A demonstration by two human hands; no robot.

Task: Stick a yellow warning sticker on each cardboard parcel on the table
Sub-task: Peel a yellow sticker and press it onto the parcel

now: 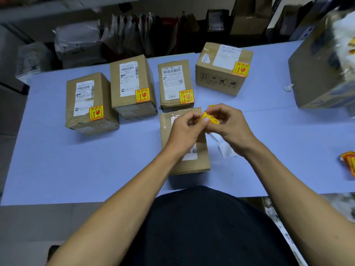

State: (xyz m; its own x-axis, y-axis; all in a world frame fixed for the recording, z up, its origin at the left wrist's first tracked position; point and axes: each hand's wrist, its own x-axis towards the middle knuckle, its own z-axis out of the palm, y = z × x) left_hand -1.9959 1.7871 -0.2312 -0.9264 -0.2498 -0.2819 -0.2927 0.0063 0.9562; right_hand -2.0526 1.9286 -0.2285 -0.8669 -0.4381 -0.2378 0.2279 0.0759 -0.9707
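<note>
Nearest the camera, a dark garment fills the bottom of the view, and two bare forearms reach forward over the blue bench (pixel 76 169). Both hands meet above the closest cardboard parcel (pixel 184 164), which lies flat just ahead of the body and shows no warning label on the part that can be seen. The left hand (pixel 185 129) has its grip curled, thumb and fingers pinching one end of a yellow sticker (pixel 211 118) with red print; the right hand (pixel 228 123) pinches the other end of it, fingers bent round it, so the sticker hangs bent between the two hands above the parcel's far end. Just right of that parcel a white scrap of backing paper (pixel 226 149) lies on the bench, and at the right edge sits a loose pile of yellow stickers (pixel 348 162). Farther off stand four more parcels in a row, each already bearing a yellow label on a near corner: the leftmost parcel (pixel 90 104), the second parcel (pixel 132 87), the third parcel (pixel 174 85) and the square parcel (pixel 222 70). At far right a large carton (pixel 318 73) stands on the bench, blurred. Beyond the bench, dim shelves hold bags and boxes.
</note>
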